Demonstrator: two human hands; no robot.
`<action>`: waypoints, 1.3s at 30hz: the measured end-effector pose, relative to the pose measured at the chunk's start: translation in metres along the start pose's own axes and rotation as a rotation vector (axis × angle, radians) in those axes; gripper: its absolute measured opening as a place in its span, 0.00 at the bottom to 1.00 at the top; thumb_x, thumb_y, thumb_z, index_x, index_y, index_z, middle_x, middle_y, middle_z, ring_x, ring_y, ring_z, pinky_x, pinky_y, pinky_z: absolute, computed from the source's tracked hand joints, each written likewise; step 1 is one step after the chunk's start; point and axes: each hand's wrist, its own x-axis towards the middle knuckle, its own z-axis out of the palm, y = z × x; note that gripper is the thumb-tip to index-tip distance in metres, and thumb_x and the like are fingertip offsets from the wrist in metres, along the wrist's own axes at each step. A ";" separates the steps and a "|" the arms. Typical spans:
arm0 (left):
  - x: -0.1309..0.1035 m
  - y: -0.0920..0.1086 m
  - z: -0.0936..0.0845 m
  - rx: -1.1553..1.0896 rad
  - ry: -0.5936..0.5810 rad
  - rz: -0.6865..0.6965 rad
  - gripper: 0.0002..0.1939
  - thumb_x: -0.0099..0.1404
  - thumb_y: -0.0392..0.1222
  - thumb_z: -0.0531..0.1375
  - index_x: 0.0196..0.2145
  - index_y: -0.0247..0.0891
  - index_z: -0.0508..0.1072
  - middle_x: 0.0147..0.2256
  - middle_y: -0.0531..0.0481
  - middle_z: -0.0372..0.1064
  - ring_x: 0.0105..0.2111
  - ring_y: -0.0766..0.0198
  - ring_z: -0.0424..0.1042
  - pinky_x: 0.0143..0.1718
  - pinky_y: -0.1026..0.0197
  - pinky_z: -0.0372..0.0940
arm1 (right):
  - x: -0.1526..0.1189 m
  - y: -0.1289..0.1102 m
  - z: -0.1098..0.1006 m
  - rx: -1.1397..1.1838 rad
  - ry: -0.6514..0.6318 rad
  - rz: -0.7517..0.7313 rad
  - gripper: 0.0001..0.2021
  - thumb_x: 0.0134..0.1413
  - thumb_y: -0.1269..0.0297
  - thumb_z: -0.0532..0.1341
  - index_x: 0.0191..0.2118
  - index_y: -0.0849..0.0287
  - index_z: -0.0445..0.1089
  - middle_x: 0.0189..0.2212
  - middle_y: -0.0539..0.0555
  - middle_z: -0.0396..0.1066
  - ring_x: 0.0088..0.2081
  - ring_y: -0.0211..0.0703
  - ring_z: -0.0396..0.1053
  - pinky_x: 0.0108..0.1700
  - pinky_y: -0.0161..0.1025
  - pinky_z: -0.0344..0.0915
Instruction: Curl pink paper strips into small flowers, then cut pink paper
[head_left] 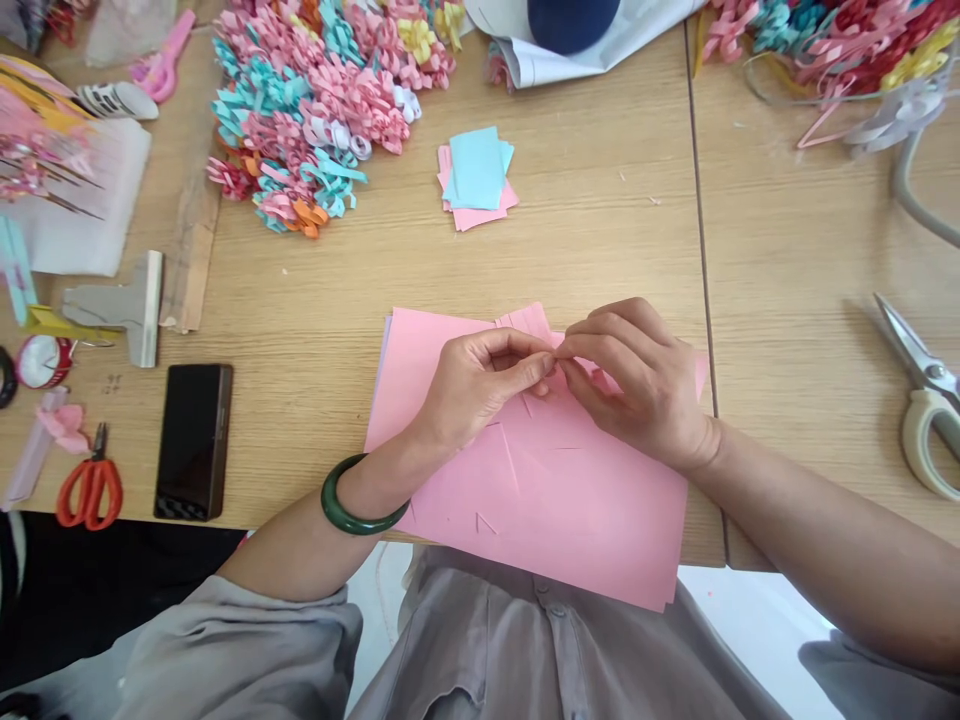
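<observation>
We're pinching a mostly hidden paper bit (556,355) btwn L hand (478,388) & R hand (646,388) above the pink sheets (577,520), w/ curly pile (337,85) apparently done, slit pc. (527,320) & flat squares (476,172) prob. left.

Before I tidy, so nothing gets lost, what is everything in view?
Pink sheets: stack, pink, centre
Cut pieces: several, pink, on sheets
Square papers: stack, pink and blue, top centre
Paper loops: two heaps, multicoloured, top
Large scissors: one, cream-handled, right
Snips: one, orange-handled, lower left
Craft scissors: one, pink, top left
Phone: one, black, left
Clip: one, silver, left
Wooden strip: one, brown, left
Clock: one, red-rimmed, left
Round object: one, blue, top
Cable: one, grey, right
Oddments: uncounted, mixed, left
Bangle: one, green, left wrist
Left hand: one, over sheets
Right hand: one, over sheets
</observation>
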 end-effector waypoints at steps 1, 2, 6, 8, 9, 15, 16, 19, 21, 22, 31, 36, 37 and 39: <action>0.000 0.000 0.000 0.009 0.010 0.008 0.07 0.56 0.40 0.70 0.31 0.35 0.79 0.25 0.52 0.76 0.24 0.68 0.75 0.30 0.65 0.72 | 0.000 0.000 0.000 0.049 0.005 0.029 0.05 0.60 0.71 0.60 0.37 0.53 0.69 0.32 0.52 0.75 0.37 0.45 0.68 0.35 0.44 0.67; 0.000 0.000 0.001 0.028 0.024 0.023 0.07 0.56 0.40 0.70 0.31 0.35 0.79 0.25 0.53 0.76 0.24 0.68 0.75 0.29 0.65 0.72 | 0.001 -0.001 0.000 0.099 0.008 0.074 0.04 0.60 0.70 0.60 0.37 0.53 0.69 0.32 0.52 0.75 0.36 0.45 0.68 0.36 0.45 0.67; -0.002 0.000 0.001 0.130 0.065 0.118 0.05 0.58 0.39 0.69 0.32 0.36 0.79 0.27 0.52 0.77 0.25 0.69 0.75 0.30 0.66 0.72 | 0.002 -0.004 0.000 0.182 0.011 0.204 0.04 0.61 0.68 0.61 0.34 0.53 0.68 0.30 0.52 0.74 0.35 0.44 0.69 0.37 0.45 0.68; -0.003 0.000 0.001 0.159 0.061 0.140 0.05 0.59 0.38 0.69 0.33 0.37 0.80 0.28 0.52 0.78 0.26 0.69 0.76 0.30 0.66 0.71 | 0.002 -0.004 0.001 0.165 0.009 0.190 0.04 0.60 0.68 0.61 0.34 0.53 0.68 0.30 0.51 0.74 0.35 0.45 0.68 0.36 0.45 0.68; -0.003 -0.001 0.001 0.168 0.059 0.141 0.05 0.59 0.39 0.69 0.34 0.37 0.80 0.29 0.52 0.78 0.26 0.69 0.76 0.30 0.66 0.71 | 0.001 -0.003 0.001 0.151 0.007 0.175 0.04 0.60 0.69 0.62 0.35 0.53 0.68 0.31 0.51 0.74 0.35 0.45 0.68 0.36 0.45 0.68; -0.006 -0.001 0.003 0.240 0.091 0.191 0.04 0.59 0.39 0.69 0.32 0.36 0.79 0.30 0.51 0.78 0.27 0.68 0.77 0.31 0.65 0.73 | 0.000 0.002 0.002 0.025 -0.012 0.047 0.05 0.57 0.71 0.61 0.36 0.54 0.67 0.32 0.52 0.75 0.36 0.45 0.68 0.35 0.44 0.68; -0.006 0.000 0.003 0.251 0.095 0.199 0.04 0.59 0.38 0.69 0.32 0.36 0.79 0.30 0.51 0.78 0.27 0.68 0.76 0.31 0.65 0.73 | 0.000 0.002 0.002 -0.004 -0.021 0.025 0.05 0.57 0.72 0.61 0.36 0.54 0.67 0.31 0.52 0.75 0.36 0.46 0.68 0.34 0.43 0.67; -0.006 0.001 0.003 0.251 0.066 0.187 0.04 0.58 0.37 0.69 0.31 0.35 0.79 0.28 0.51 0.78 0.26 0.68 0.76 0.30 0.66 0.73 | 0.001 0.002 0.000 -0.077 -0.054 -0.002 0.06 0.58 0.73 0.59 0.35 0.53 0.67 0.31 0.52 0.74 0.35 0.46 0.68 0.31 0.43 0.65; -0.006 0.003 0.002 0.222 0.021 0.142 0.04 0.60 0.39 0.68 0.32 0.35 0.79 0.28 0.51 0.78 0.26 0.67 0.76 0.30 0.65 0.73 | 0.002 0.003 0.000 -0.087 -0.050 0.011 0.06 0.58 0.73 0.58 0.34 0.53 0.66 0.29 0.52 0.73 0.35 0.46 0.67 0.30 0.42 0.63; -0.006 0.004 0.002 0.209 0.002 0.113 0.05 0.61 0.40 0.67 0.33 0.35 0.79 0.28 0.50 0.78 0.26 0.67 0.77 0.31 0.65 0.73 | 0.002 0.003 0.001 -0.082 -0.041 0.019 0.06 0.58 0.73 0.58 0.33 0.53 0.65 0.28 0.51 0.73 0.34 0.45 0.67 0.30 0.42 0.63; -0.004 0.008 0.002 0.185 -0.016 0.067 0.09 0.63 0.43 0.66 0.28 0.34 0.79 0.24 0.51 0.76 0.25 0.67 0.76 0.30 0.65 0.72 | 0.001 0.003 0.001 -0.196 0.007 -0.092 0.07 0.57 0.75 0.59 0.35 0.55 0.65 0.29 0.51 0.74 0.34 0.43 0.66 0.29 0.39 0.62; -0.001 0.006 -0.001 0.125 -0.029 -0.013 0.09 0.61 0.43 0.68 0.30 0.34 0.79 0.23 0.51 0.76 0.24 0.68 0.75 0.30 0.65 0.71 | 0.000 0.002 0.002 -0.221 0.029 -0.127 0.07 0.57 0.76 0.59 0.36 0.56 0.65 0.29 0.50 0.74 0.34 0.42 0.67 0.29 0.38 0.64; -0.001 0.005 -0.001 0.119 -0.025 -0.016 0.08 0.60 0.42 0.68 0.31 0.33 0.79 0.23 0.52 0.75 0.24 0.68 0.75 0.30 0.65 0.71 | 0.000 0.002 0.002 -0.202 0.024 -0.113 0.07 0.57 0.76 0.60 0.37 0.56 0.65 0.30 0.50 0.74 0.34 0.42 0.67 0.30 0.39 0.64; -0.001 0.004 -0.001 0.121 -0.004 -0.003 0.06 0.60 0.40 0.68 0.32 0.34 0.79 0.23 0.52 0.75 0.24 0.68 0.75 0.29 0.66 0.71 | 0.000 0.003 0.003 -0.140 0.014 -0.075 0.06 0.58 0.75 0.60 0.37 0.55 0.65 0.30 0.51 0.74 0.35 0.42 0.67 0.32 0.39 0.66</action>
